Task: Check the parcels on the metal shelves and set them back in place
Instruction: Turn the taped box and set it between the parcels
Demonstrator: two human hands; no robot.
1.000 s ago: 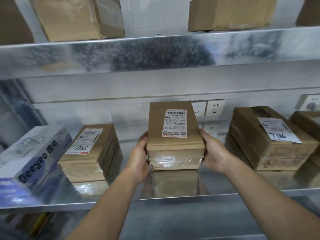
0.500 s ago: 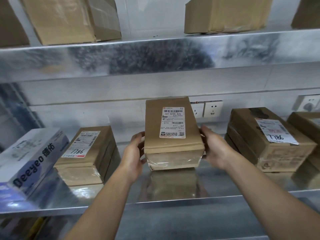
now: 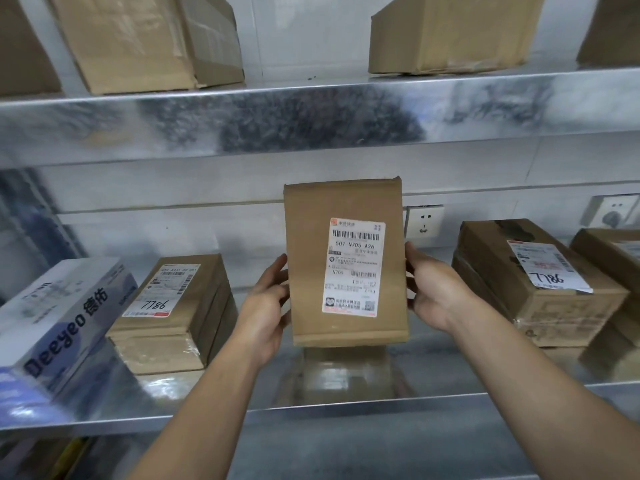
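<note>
You hold the brown parcel [image 3: 344, 263] upright between both hands, its labelled face turned toward you and its lower edge raised clear of the middle metal shelf [image 3: 311, 407]. Your left hand [image 3: 265, 311] grips the parcel's left edge, fingers wrapped toward the back; your right hand [image 3: 434, 292] presses flat against the right edge with the thumb at the front. The white shipping label [image 3: 353, 266] reads "507 N705 A26". To the left, a flat brown box [image 3: 173, 313] marked "7786" rests on the shelf, with a white and blue carton [image 3: 59, 320] farther left. To the right sits another brown box [image 3: 533, 278] also marked "7786". A wall socket [image 3: 424, 221] shows just behind the parcel. Two cardboard boxes [image 3: 145, 39] [image 3: 450, 32] stand on the upper shelf [image 3: 311, 109].
</note>
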